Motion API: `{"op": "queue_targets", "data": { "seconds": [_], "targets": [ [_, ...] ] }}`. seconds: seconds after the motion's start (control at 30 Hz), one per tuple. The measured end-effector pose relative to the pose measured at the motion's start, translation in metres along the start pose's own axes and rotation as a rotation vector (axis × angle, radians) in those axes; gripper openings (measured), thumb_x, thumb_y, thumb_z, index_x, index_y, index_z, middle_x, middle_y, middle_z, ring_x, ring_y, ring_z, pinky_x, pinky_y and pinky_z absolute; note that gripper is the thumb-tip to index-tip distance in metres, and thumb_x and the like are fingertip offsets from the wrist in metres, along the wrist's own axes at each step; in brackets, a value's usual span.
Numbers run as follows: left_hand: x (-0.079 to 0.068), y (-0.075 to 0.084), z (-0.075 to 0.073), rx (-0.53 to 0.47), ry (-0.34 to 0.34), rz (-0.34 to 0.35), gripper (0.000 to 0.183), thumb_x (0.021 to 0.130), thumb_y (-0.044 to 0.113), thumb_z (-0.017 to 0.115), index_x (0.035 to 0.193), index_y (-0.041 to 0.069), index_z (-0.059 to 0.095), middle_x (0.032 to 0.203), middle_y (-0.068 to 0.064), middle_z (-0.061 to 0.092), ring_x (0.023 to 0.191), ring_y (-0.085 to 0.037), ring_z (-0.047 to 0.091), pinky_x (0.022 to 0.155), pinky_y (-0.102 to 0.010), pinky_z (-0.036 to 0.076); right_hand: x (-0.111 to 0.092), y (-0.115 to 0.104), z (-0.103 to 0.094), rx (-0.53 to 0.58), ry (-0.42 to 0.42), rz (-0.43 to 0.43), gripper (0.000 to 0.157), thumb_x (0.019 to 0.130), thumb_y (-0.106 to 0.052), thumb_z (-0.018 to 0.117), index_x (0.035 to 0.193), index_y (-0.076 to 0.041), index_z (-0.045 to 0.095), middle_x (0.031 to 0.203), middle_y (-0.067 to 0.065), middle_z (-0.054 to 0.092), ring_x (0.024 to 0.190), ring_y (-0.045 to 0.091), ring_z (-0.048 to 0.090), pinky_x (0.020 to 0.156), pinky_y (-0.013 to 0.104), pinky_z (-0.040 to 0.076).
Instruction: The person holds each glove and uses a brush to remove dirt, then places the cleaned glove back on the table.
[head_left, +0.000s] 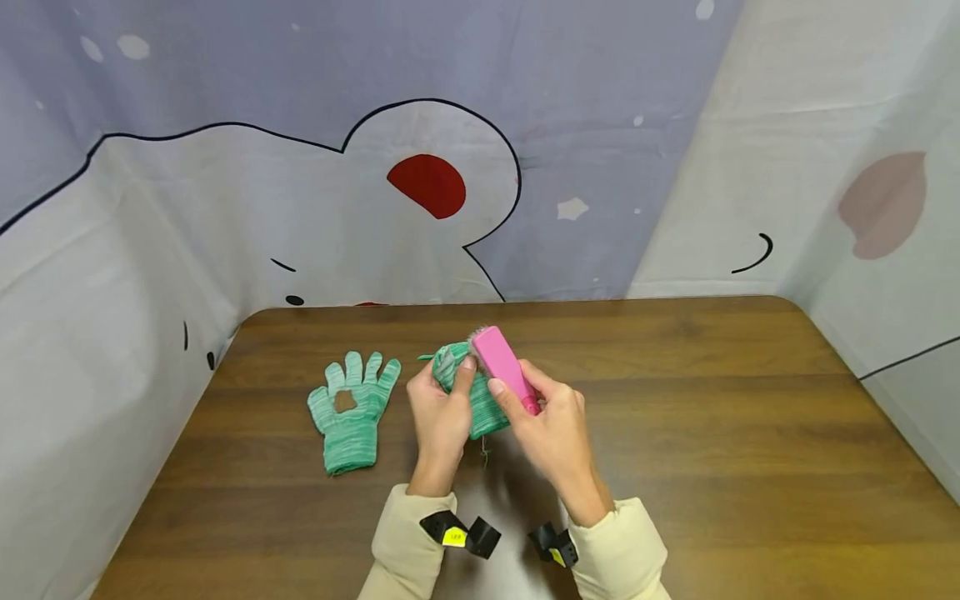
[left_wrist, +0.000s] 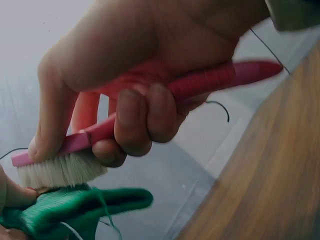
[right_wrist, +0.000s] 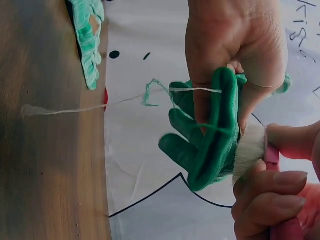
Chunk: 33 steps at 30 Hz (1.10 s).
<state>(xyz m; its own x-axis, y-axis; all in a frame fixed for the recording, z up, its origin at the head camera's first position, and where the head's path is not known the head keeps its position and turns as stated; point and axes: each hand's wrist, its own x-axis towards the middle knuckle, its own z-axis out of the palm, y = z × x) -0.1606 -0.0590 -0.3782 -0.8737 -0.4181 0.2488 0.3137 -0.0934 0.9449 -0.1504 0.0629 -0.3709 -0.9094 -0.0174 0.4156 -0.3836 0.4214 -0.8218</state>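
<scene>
A green knitted glove point(head_left: 486, 410) is pinched by my left hand point(head_left: 441, 421), with the thumb on its upper side. My right hand point(head_left: 557, 435) grips a pink brush point(head_left: 504, 367), its thumb along the handle. In the right wrist view the pale bristles point(right_wrist: 250, 150) meet the glove beside the left hand's fingers. Loose threads point(right_wrist: 195, 90) trail from the cuff. The left wrist view shows the right hand's fingers curled round the brush handle point(left_wrist: 200, 85), with the bristles just above the glove's green fabric point(left_wrist: 60, 212).
A second green glove point(head_left: 351, 446) lies flat on the wooden table point(head_left: 712, 417), left of the hands, with a brown spot on its palm. A printed cloth point(head_left: 585, 150) hangs behind the table and along its sides.
</scene>
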Motion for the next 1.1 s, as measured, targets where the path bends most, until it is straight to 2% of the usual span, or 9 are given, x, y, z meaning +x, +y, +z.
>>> {"op": "queue_targets", "data": {
  "seconds": [0.13, 0.2, 0.4, 0.63, 0.77, 0.83, 0.93, 1.03, 1.1],
  "targets": [
    [-0.004, 0.015, 0.001, 0.082, 0.025, 0.065, 0.008, 0.083, -0.007, 0.058, 0.083, -0.013, 0.062, 0.072, -0.023, 0.060, 0.062, -0.012, 0.054, 0.059, -0.024, 0.047, 0.000, 0.000, 0.001, -0.031, 0.016, -0.011, 0.034, 0.081, -0.031, 0.070, 0.108, -0.010, 0.068, 0.067, 0.003, 0.060, 0.054, 0.011, 0.046, 0.046, 0.025, 0.039],
    [-0.006, 0.022, 0.002, 0.106, 0.038, 0.075, 0.008, 0.083, -0.008, 0.057, 0.081, -0.015, 0.062, 0.069, -0.025, 0.058, 0.059, -0.010, 0.051, 0.057, -0.023, 0.045, 0.000, 0.001, 0.000, -0.036, 0.014, -0.010, 0.035, 0.081, -0.031, 0.070, 0.108, -0.010, 0.068, 0.066, 0.003, 0.060, 0.054, 0.012, 0.046, 0.045, 0.025, 0.039],
    [-0.008, 0.024, 0.004, 0.129, 0.057, 0.094, 0.007, 0.081, -0.009, 0.059, 0.079, -0.015, 0.062, 0.067, -0.025, 0.058, 0.059, -0.010, 0.050, 0.057, -0.021, 0.044, 0.004, 0.007, -0.004, -0.079, 0.042, 0.008, 0.035, 0.081, -0.033, 0.070, 0.107, -0.010, 0.068, 0.068, 0.004, 0.062, 0.056, 0.014, 0.048, 0.049, 0.026, 0.040],
    [-0.009, 0.022, 0.009, 0.096, 0.017, 0.093, 0.008, 0.081, -0.010, 0.058, 0.081, -0.016, 0.063, 0.071, -0.028, 0.061, 0.062, -0.015, 0.055, 0.058, -0.020, 0.047, 0.008, 0.017, -0.007, -0.150, 0.116, 0.037, 0.031, 0.082, -0.038, 0.068, 0.105, -0.017, 0.069, 0.060, 0.001, 0.056, 0.052, 0.015, 0.046, 0.046, 0.027, 0.037],
    [-0.007, 0.022, 0.009, 0.088, 0.011, 0.090, 0.009, 0.083, -0.009, 0.057, 0.082, -0.016, 0.062, 0.071, -0.025, 0.060, 0.062, -0.015, 0.054, 0.059, -0.020, 0.047, 0.012, 0.027, -0.014, -0.240, 0.187, 0.114, 0.029, 0.082, -0.039, 0.066, 0.102, -0.018, 0.068, 0.058, 0.003, 0.054, 0.052, 0.018, 0.046, 0.045, 0.030, 0.035],
    [-0.006, 0.023, 0.008, 0.080, 0.017, 0.090, 0.009, 0.084, -0.008, 0.056, 0.083, -0.016, 0.062, 0.072, -0.025, 0.060, 0.064, -0.014, 0.054, 0.061, -0.020, 0.047, 0.015, 0.032, -0.020, -0.249, 0.225, 0.139, 0.030, 0.082, -0.037, 0.068, 0.103, -0.016, 0.068, 0.060, 0.005, 0.057, 0.053, 0.019, 0.047, 0.046, 0.030, 0.035],
    [-0.005, 0.023, 0.006, 0.063, 0.019, 0.078, 0.010, 0.085, -0.007, 0.056, 0.085, -0.016, 0.061, 0.075, -0.025, 0.060, 0.066, -0.014, 0.054, 0.063, -0.021, 0.047, 0.018, 0.034, -0.027, -0.155, 0.220, 0.142, 0.035, 0.080, -0.034, 0.070, 0.108, -0.013, 0.068, 0.072, 0.007, 0.065, 0.057, 0.018, 0.051, 0.049, 0.026, 0.040],
    [-0.005, 0.022, 0.005, 0.039, 0.007, 0.049, 0.011, 0.085, -0.007, 0.056, 0.087, -0.017, 0.061, 0.077, -0.026, 0.060, 0.068, -0.014, 0.055, 0.064, -0.022, 0.048, 0.015, 0.026, -0.025, 0.001, 0.142, 0.128, 0.045, 0.079, -0.033, 0.072, 0.115, -0.007, 0.064, 0.087, 0.012, 0.068, 0.063, 0.015, 0.058, 0.053, 0.021, 0.047],
    [-0.006, 0.021, 0.005, 0.032, 0.002, 0.035, 0.011, 0.085, -0.007, 0.056, 0.088, -0.017, 0.061, 0.078, -0.027, 0.061, 0.068, -0.014, 0.056, 0.063, -0.024, 0.049, 0.012, 0.019, -0.019, 0.070, 0.091, 0.115, 0.047, 0.079, -0.032, 0.072, 0.116, -0.004, 0.063, 0.092, 0.014, 0.068, 0.067, 0.015, 0.060, 0.056, 0.021, 0.050]
  ]
}}
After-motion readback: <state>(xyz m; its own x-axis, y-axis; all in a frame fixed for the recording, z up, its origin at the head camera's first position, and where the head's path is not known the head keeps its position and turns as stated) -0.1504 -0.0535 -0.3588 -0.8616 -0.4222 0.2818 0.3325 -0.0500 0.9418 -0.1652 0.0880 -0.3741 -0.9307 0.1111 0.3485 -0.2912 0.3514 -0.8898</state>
